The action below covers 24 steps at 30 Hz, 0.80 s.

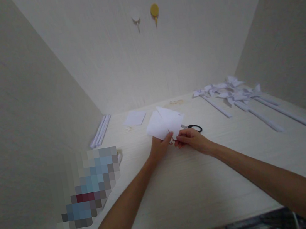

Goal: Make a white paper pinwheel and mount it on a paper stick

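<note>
A white square of paper (pixel 163 121), slit from its corners toward the middle, is held up above the table. My left hand (pixel 162 146) grips its lower left part, thumb on top and fingers beneath. With my right hand (pixel 188 138) I pinch the paper's lower right edge between thumb and fingertips. Just behind that hand lies a pair of scissors (pixel 194 127) with black handles, its blades partly hidden by the paper. Another square sheet of white paper (pixel 135 118) lies flat on the table further back and to the left.
Several paper pinwheels (pixel 236 94) with rolled paper sticks (pixel 265 120) lie at the right. Rolled paper tubes (pixel 100 131) rest at the left wall, behind a pixelated object (pixel 91 187). Small pale scraps (pixel 176 102) lie at the back. Two round hooks, white (pixel 136 16) and yellow (pixel 154 10), hang on the wall.
</note>
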{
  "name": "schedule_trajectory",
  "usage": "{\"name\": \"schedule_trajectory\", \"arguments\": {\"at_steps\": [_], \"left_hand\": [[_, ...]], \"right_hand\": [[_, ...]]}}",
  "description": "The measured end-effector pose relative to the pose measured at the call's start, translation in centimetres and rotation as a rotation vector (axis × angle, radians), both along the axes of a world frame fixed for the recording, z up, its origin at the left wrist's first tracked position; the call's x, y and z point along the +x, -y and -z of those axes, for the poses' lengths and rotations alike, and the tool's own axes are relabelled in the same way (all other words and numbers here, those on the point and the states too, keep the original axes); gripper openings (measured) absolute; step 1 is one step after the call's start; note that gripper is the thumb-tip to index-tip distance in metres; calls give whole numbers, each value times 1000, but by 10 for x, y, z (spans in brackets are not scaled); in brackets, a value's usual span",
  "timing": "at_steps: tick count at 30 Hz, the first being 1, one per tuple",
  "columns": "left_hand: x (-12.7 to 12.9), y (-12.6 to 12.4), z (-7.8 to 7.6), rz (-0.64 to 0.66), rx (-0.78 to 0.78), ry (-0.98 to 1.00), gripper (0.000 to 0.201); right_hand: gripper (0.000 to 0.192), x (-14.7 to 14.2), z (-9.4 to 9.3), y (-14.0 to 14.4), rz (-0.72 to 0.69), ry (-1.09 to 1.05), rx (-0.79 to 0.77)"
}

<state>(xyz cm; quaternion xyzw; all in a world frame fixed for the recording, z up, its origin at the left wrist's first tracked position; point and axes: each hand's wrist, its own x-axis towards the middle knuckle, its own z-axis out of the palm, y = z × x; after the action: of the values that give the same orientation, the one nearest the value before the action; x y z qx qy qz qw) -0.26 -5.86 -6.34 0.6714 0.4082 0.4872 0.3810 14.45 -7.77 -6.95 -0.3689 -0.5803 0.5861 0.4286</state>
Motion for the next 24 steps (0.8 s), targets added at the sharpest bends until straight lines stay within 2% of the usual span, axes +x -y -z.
{"name": "schedule_trajectory", "arguments": {"at_steps": [13, 17, 24], "left_hand": [[0, -3, 1, 83, -52, -4, 15], [0, -2, 0, 36, -81, 10, 13], [-1, -4, 2, 33, -70, -7, 13]], "right_hand": [[13, 0, 5, -1, 50, -26, -6], [16, 1, 5, -3, 54, -22, -18], [24, -1, 3, -4, 78, -2, -61]]}}
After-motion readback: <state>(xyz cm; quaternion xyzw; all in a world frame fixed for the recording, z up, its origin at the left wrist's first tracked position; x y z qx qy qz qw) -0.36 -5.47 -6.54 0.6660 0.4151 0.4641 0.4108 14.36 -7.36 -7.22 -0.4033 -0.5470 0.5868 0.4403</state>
